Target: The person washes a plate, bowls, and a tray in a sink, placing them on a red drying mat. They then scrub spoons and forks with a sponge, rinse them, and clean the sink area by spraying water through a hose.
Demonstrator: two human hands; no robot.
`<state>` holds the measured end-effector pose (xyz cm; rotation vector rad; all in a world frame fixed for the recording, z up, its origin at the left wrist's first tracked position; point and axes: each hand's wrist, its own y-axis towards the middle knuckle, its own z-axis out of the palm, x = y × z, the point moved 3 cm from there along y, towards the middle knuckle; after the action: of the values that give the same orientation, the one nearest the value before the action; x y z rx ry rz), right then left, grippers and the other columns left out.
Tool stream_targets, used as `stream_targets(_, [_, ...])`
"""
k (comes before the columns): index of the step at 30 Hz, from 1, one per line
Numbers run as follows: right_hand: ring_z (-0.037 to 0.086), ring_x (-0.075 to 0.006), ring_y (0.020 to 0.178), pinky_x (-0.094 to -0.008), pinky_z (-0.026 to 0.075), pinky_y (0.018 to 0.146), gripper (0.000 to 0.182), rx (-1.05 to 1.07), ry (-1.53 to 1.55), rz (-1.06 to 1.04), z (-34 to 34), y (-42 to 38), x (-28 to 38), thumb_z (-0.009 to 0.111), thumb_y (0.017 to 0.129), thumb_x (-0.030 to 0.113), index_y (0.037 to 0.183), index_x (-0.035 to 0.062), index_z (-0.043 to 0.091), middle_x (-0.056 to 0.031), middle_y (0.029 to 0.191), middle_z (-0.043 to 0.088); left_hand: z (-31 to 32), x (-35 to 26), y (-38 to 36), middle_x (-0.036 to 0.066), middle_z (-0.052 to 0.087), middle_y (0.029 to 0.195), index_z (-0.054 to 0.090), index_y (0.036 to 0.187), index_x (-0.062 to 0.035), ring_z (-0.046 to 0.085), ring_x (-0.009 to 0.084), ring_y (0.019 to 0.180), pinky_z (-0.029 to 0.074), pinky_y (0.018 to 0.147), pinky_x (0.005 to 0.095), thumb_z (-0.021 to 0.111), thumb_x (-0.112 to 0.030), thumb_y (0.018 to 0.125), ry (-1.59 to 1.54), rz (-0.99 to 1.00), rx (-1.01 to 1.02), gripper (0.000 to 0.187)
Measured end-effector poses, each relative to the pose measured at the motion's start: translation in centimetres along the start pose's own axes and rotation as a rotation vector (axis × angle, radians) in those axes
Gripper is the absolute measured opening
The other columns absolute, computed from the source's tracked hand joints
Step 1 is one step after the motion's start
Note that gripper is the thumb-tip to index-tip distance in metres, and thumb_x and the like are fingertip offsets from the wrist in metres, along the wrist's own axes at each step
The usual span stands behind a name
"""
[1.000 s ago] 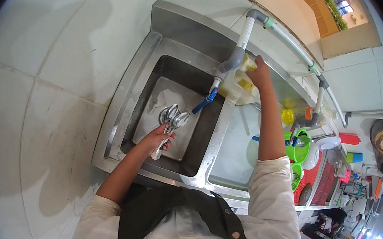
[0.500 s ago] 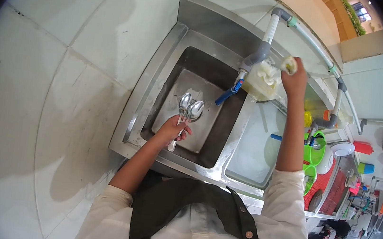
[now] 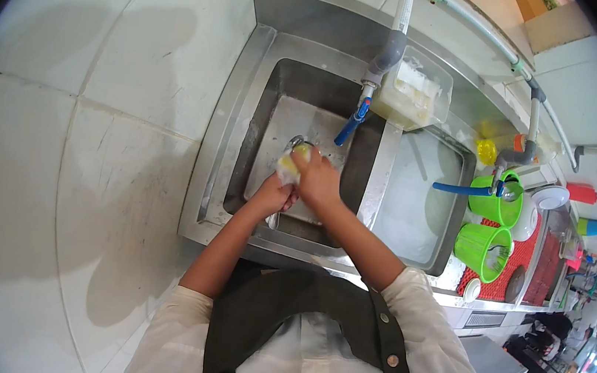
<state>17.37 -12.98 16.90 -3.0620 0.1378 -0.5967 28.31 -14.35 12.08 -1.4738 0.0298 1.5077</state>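
Over the left basin of the steel sink point(image 3: 243, 151), my left hand point(image 3: 270, 196) is closed round the handles of the metal spoons point(image 3: 294, 142). The spoon bowls point away from me and are partly covered. My right hand point(image 3: 320, 179) is closed on a soapy yellow-and-white sponge point(image 3: 289, 167), pressed against the spoons. Suds cling to the sponge. How many spoons there are is hidden by the hands. Just beyond them hangs a tap with a blue lever point(image 3: 353, 122); no water shows running from it.
A clear plastic tub point(image 3: 428, 102) with foam stands behind the divider. The right basin point(image 3: 417, 193) holds cloudy water. Further right are a second blue tap point(image 3: 462, 189) and green baskets point(image 3: 482, 252) on a red mat point(image 3: 524, 259).
My right hand has come down and left from the tub, bringing the sponge onto the spoons. My left hand keeps its hold on them over the basin. The view has shifted slightly.
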Motion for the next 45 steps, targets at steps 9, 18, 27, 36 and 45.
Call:
stream_targets(9, [0.058,-0.0327,0.077,-0.0389,0.047,0.063,0.045,-0.169,0.042,0.031,2.2,2.2,-1.6,0.063,0.056,0.01,0.1,0.0167,0.053,-0.0164,0.095,0.051,-1.2,-0.5,-0.4,0.003,0.047,0.057,0.04,0.085,-0.0074,0.039,0.0081,0.039,0.031,0.034,0.0222,0.038,-0.007,0.082,0.091,-0.045,-0.081,0.004])
stream_targets(18, [0.056,-0.0324,0.074,-0.0393,0.047,0.061,0.043,-0.134,0.216,0.015,0.3,1.5,-0.5,0.062,0.058,0.008,0.098,0.0144,0.051,-0.0158,0.095,0.05,-1.2,-0.9,0.1,0.004,0.048,0.056,0.041,0.09,-0.0079,0.039,0.0074,0.038,0.031,0.034,0.0207,0.038,-0.016,0.086,-0.067,0.0,-0.036,0.009])
stream_targets(27, [0.055,-0.0349,0.079,-0.041,0.045,0.067,0.033,-0.137,0.342,0.164,-0.3,1.3,-1.9,0.058,0.062,0.006,0.094,0.0096,0.05,-0.0158,0.095,0.052,-0.6,-0.1,0.3,0.004,0.048,0.056,0.038,0.095,-0.0082,0.039,0.0061,0.037,0.031,0.033,0.0192,0.035,-0.01,0.086,-0.059,0.037,-0.08,0.01])
stream_targets(36, [0.057,-0.0259,0.073,-0.0375,0.046,0.058,0.025,-0.183,0.022,-0.084,-2.4,1.7,1.8,0.066,0.054,0.019,0.077,0.0127,0.058,-0.0084,0.084,0.055,-1.6,-1.9,-2.2,0.018,0.055,0.071,0.054,0.081,0.0016,0.055,0.0353,0.061,0.045,0.058,0.0423,0.054,-0.009,0.069,1.248,0.421,-0.496,0.016])
stream_targets(45, [0.056,-0.0249,0.065,-0.0362,0.045,0.055,0.015,-0.276,-0.005,-0.179,0.5,3.4,0.1,0.063,0.055,0.014,0.069,0.0119,0.057,-0.0064,0.069,0.054,-1.7,-2.3,-2.5,0.017,0.054,0.069,0.054,0.075,-0.0006,0.054,0.0347,0.063,0.044,0.058,0.0426,0.056,-0.011,0.068,1.216,0.49,-0.489,0.012])
